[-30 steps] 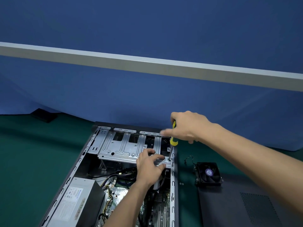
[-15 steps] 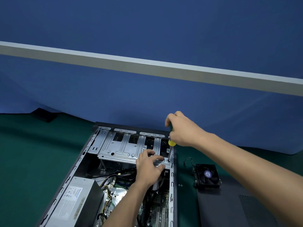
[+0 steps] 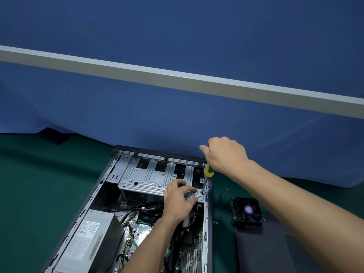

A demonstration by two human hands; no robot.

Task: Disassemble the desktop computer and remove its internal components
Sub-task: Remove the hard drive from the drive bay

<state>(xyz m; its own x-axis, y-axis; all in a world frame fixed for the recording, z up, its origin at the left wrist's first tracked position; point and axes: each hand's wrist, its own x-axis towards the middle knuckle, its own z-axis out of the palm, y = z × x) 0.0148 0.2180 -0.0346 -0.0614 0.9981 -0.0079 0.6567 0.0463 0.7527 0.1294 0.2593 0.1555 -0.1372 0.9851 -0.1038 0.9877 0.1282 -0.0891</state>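
My right hand point(image 3: 226, 154) grips the yellow handle of the screwdriver point(image 3: 208, 171), its shaft running down to a screw at the right corner of the silver drive cage point(image 3: 145, 178) inside the open computer case point(image 3: 208, 223). My left hand point(image 3: 179, 200) rests on the cage's near edge, fingers point(image 3: 190, 189) spread over the metal just beside the shaft. On the green surface point(image 3: 29, 184) to the right of the case lie a black fan point(image 3: 248, 211) and a dark side panel point(image 3: 275, 251); the grey power supply point(image 3: 88, 239) sits in the case's near left.
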